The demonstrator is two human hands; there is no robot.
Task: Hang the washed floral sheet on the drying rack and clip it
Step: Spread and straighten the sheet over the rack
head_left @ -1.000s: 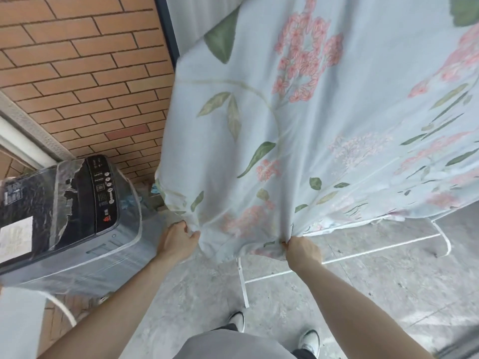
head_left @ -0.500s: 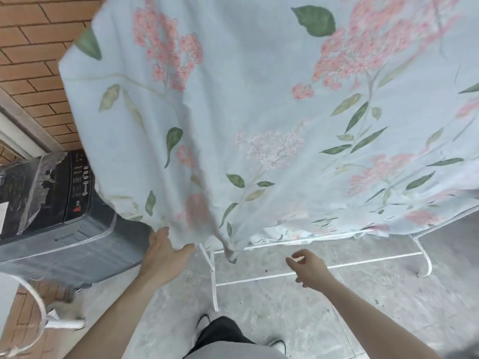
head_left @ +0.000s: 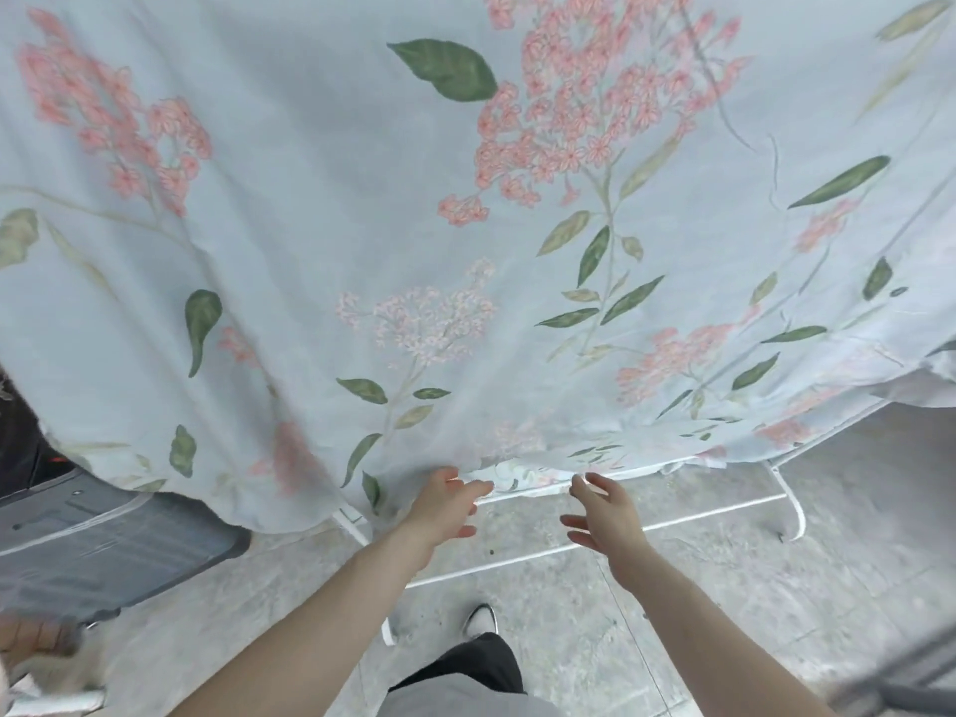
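— Where's the sheet [head_left: 320,240]?
— Spread across the upper frame, draped over the white rack [head_left: 786,496], hem hanging low at centre.
— And the hands?
— Left hand [head_left: 449,501] has fingers spread, its fingertips at the hem. Right hand [head_left: 602,512] is wide too, holding nothing, just below the hem.

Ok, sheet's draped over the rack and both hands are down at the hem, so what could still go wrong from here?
1. No clip shows on the floral sheet, and neither the left hand nor the right hand grips it; it may slide off the drying rack.
2. The hem hangs low near the concrete floor at the left and could pick up dirt.
3. The rack's low white bars sit by the shoe: a possible trip.
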